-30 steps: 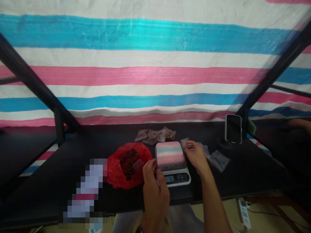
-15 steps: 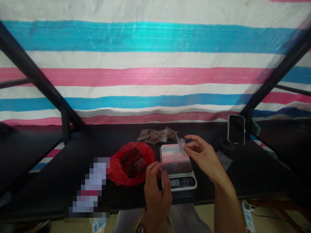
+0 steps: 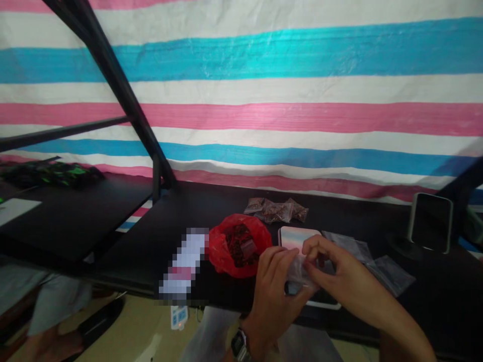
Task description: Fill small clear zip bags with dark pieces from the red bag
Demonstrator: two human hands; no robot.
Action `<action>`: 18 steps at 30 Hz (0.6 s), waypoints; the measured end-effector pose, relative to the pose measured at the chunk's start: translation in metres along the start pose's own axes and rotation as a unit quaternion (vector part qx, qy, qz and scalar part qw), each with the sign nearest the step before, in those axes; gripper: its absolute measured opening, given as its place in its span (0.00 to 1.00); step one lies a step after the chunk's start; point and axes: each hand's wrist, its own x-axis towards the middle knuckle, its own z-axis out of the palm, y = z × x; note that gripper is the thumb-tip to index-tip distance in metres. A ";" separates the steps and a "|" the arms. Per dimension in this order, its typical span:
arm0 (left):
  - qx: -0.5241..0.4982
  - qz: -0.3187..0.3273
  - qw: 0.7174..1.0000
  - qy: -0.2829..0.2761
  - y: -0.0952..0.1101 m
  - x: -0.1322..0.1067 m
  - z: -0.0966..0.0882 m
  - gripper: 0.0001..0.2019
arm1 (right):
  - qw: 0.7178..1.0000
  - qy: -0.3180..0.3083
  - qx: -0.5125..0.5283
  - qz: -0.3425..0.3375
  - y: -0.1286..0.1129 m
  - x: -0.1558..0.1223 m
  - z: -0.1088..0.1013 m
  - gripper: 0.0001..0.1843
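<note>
Between my two hands is a small clear plastic bag, held over the digital scale. My left hand grips the bag's left and lower side, thumb below and fingers above. My right hand pinches its right edge. The hands and bag cover most of the scale's plate and its display. Left of the scale sits an open red plastic bag of dark reddish-brown dried pieces, with a small clear piece lying on them. Several filled clear bags lie behind the scale.
Flat clear bags lie right of the scale. A phone-like device stands on a round base at the right. A blurred-out strip lies left of the red bag. Black frame bars and a striped sheet rise behind the table.
The view has turned left. My right hand has brought the clear bag down and nearer, and my left hand has moved from the scale's edge to take hold of it.
</note>
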 end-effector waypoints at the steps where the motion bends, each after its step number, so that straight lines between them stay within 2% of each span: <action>1: -0.009 0.002 1.000 -0.004 0.000 0.000 -0.002 0.22 | 1.000 0.006 -0.009 0.001 0.000 0.000 0.000 0.03; 6: -0.032 -0.020 0.999 -0.014 -0.004 -0.005 -0.010 0.20 | 0.997 0.039 -0.055 -0.026 -0.007 0.004 0.009 0.03; 10: -0.041 -0.099 0.994 -0.025 -0.010 -0.013 -0.013 0.26 | 0.994 0.054 -0.076 -0.049 -0.019 0.005 0.021 0.05; 13: -0.065 -0.144 0.987 -0.029 -0.013 -0.017 -0.017 0.27 | 0.993 0.061 -0.083 -0.059 -0.030 0.007 0.028 0.05; 15: -0.074 -0.164 0.984 -0.012 -0.012 -0.019 -0.022 0.25 | 0.994 0.068 -0.064 -0.063 -0.036 0.011 0.033 0.03; 18: -0.053 -0.175 0.981 0.061 -0.008 -0.025 -0.029 0.22 | 0.994 0.094 0.012 -0.060 -0.038 0.026 0.046 0.11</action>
